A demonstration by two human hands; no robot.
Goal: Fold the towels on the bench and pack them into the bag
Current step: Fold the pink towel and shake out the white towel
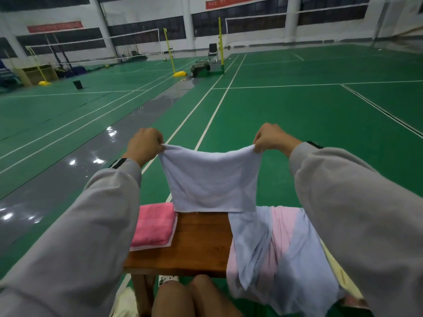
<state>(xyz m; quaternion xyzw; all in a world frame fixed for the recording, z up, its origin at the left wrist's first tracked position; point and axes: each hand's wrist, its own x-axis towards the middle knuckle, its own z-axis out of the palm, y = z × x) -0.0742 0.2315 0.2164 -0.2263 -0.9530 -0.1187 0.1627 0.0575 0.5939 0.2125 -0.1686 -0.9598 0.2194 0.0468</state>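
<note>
The person holds a pale white terry towel (210,181) up in the air, over the far side of the brown wooden surface (201,243). The left hand (145,144) pinches its upper left corner and the right hand (271,138) pinches its upper right corner. The fingers (258,143) of both hands are curled together and clamped on the cloth. The towel hangs flat between the hands, and its top edge sags a little. Its lower edge comes down to the far edge of the surface; I cannot tell if it touches. On the left part of the surface lies a folded pink towel (153,225), on a thin white layer. On the right part lies a loose heap of light blue and pale pink towels (274,248), which hangs over the near edge. All around is the green court floor (297,122).
</note>
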